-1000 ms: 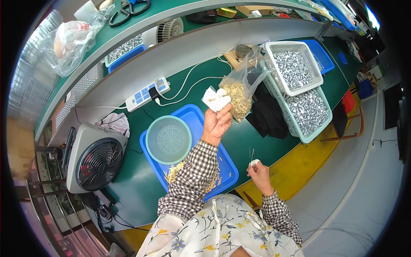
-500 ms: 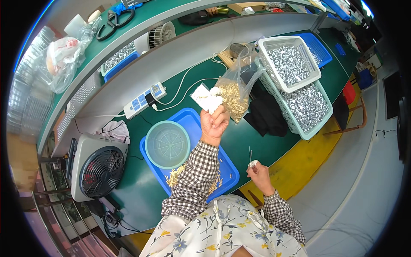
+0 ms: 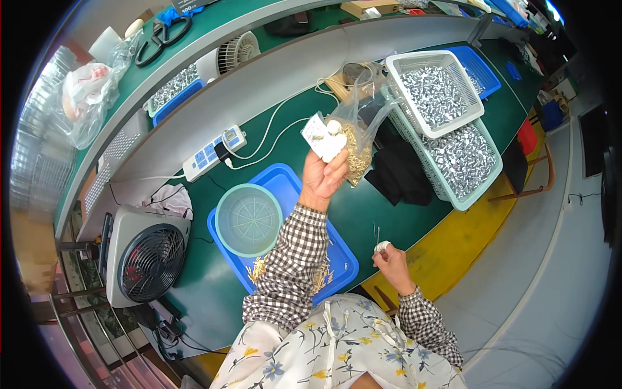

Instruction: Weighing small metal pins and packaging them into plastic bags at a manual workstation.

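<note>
Operator wears a black-and-white checked long-sleeved shirt (image 3: 291, 266), cuffs at both wrists, under a white apron (image 3: 324, 343) printed with flowers.

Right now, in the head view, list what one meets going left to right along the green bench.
Grey fan → round green sieve → left hand holding small white pieces → black cloth → lower basket of silver parts.

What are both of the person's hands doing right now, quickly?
Left hand: raised, fingers closed on a small white packet.
Right hand: fingers closed, pinching a small white piece with thin pins sticking up.
</note>
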Demonstrator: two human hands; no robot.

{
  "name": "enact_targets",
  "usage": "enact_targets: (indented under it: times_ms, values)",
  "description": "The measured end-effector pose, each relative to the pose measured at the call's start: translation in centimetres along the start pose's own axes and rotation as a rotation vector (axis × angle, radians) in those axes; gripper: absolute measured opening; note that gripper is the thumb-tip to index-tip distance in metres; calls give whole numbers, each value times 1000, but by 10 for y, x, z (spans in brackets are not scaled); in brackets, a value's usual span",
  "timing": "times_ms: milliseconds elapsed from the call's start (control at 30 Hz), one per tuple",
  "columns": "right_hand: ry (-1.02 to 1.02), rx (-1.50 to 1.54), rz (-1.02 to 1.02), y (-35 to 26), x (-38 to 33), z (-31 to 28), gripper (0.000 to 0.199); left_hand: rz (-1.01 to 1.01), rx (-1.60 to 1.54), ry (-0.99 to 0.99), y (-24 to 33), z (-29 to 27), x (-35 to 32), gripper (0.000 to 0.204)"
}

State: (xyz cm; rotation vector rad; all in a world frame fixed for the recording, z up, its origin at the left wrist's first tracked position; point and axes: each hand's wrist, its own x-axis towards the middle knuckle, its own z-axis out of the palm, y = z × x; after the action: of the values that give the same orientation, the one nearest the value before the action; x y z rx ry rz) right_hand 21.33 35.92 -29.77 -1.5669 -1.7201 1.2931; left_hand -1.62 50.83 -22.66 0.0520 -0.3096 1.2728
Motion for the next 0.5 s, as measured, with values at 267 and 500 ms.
enact_targets:
  times_ms: [267,500]
  values:
    - [25,42,0,15,-7,-3,10,-34,1068,170,23,50,72,17]
    - [39,95,51,20,-10,-5,13,353,2246,206,22,6,119,18]
